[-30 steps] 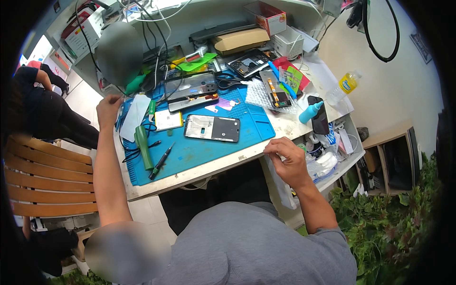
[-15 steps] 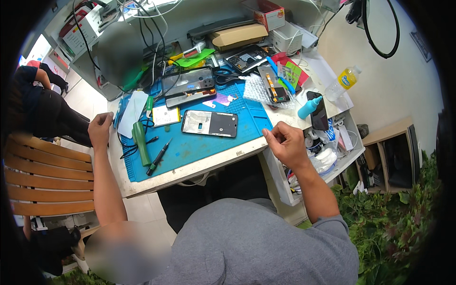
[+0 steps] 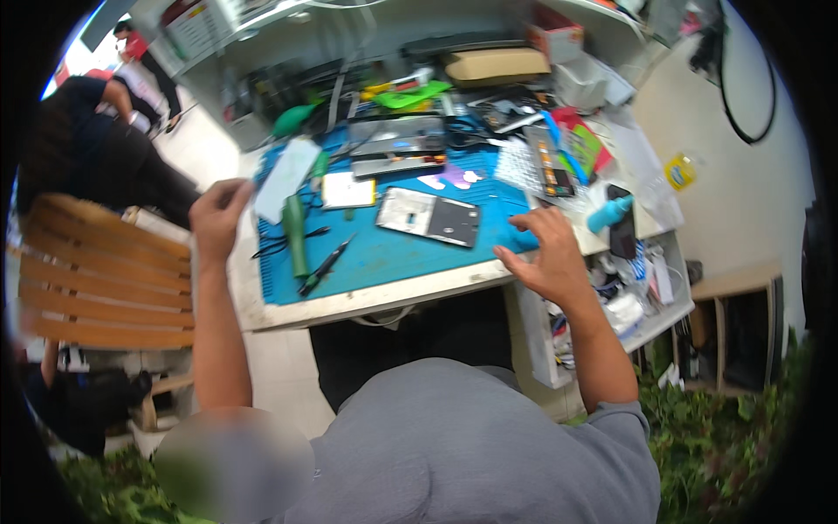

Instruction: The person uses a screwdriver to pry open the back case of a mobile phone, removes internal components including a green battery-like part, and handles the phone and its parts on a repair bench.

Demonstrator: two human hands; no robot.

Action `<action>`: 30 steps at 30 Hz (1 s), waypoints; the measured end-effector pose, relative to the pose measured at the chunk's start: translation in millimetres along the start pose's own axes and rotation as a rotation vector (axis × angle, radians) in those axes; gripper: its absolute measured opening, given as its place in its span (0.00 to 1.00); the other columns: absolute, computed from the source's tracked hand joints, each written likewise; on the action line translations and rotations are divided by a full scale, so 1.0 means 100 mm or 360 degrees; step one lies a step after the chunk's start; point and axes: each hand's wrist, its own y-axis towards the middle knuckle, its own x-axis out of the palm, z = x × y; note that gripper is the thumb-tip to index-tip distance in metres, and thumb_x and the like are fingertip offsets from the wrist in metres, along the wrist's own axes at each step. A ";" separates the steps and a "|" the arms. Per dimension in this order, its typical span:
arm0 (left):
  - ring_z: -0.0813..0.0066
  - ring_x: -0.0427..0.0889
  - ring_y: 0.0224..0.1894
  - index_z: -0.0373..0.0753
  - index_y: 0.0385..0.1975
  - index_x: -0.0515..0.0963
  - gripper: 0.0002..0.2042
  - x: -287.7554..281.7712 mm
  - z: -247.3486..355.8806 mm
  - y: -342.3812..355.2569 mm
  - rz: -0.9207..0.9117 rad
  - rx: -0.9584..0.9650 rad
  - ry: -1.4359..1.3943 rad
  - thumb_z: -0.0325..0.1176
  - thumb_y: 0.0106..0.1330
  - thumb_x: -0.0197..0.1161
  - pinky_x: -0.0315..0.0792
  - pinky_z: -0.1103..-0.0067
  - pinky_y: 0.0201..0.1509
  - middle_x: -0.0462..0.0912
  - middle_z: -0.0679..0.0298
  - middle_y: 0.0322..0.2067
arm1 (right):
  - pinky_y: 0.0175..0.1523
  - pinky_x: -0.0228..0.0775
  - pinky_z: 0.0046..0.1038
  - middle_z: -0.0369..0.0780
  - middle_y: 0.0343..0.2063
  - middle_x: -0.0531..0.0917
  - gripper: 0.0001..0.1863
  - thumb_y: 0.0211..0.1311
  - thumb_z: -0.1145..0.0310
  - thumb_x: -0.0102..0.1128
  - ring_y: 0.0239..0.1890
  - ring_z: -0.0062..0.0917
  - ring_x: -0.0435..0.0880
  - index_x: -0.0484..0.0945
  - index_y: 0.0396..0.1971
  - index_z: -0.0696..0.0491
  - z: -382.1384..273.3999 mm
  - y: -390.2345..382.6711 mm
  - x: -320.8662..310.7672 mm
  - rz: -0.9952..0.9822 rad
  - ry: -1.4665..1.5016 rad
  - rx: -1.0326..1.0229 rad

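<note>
My left hand (image 3: 220,218) hovers off the left edge of the workbench, near a whitish flat panel (image 3: 288,179). Its thumb and fingers are pinched together; what they hold, if anything, is too small and blurred to make out. Over the bench's front right edge, my right hand (image 3: 552,262) has its fingers apart and holds nothing. Between the hands, a phone frame (image 3: 428,217), part silver and part black, lies on the blue work mat (image 3: 375,266). A green-handled tool (image 3: 295,236), a black pen-like screwdriver (image 3: 326,266) and a phone battery (image 3: 347,190) lie left of it.
Opened phone parts (image 3: 397,144) and a cardboard box (image 3: 497,66) sit farther back. A light-blue bottle (image 3: 608,214) rests by a dark phone at right, above a cluttered open drawer (image 3: 624,327). A wooden slatted chair (image 3: 109,271) and a person (image 3: 105,148) are at left.
My right hand's fingers have spread from a loose curl. The whole view has shifted, with the bench now farther right and blurred. The phone frame stays on the mat.
</note>
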 end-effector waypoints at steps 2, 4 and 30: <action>0.81 0.91 0.42 0.32 0.48 0.93 0.07 0.14 0.28 -0.14 -0.0088 0.0006 -0.0099 0.27 0.76 0.79 0.83 0.82 0.51 0.96 0.64 0.40 | 0.64 0.75 0.44 0.46 0.49 0.88 0.32 0.57 0.52 0.89 0.55 0.44 0.83 0.90 0.54 0.58 -0.01 0.09 0.08 -0.0045 -0.0016 -0.0012; 0.78 0.93 0.40 0.32 0.46 0.93 0.07 0.27 0.65 -0.32 -0.0272 0.0038 -0.0009 0.27 0.74 0.80 0.85 0.80 0.48 0.96 0.63 0.38 | 0.67 0.75 0.45 0.47 0.51 0.87 0.37 0.55 0.49 0.90 0.58 0.45 0.83 0.89 0.57 0.59 -0.03 0.18 0.17 -0.0089 -0.0042 -0.0023; 0.57 0.96 0.43 0.29 0.65 0.87 0.35 0.64 0.63 -0.52 -0.0219 -0.0360 0.0950 0.46 0.61 0.82 0.88 0.65 0.53 0.96 0.49 0.46 | 0.63 0.77 0.43 0.44 0.46 0.87 0.34 0.44 0.52 0.92 0.53 0.42 0.86 0.89 0.48 0.57 0.09 0.40 0.47 0.0047 0.0196 -0.0202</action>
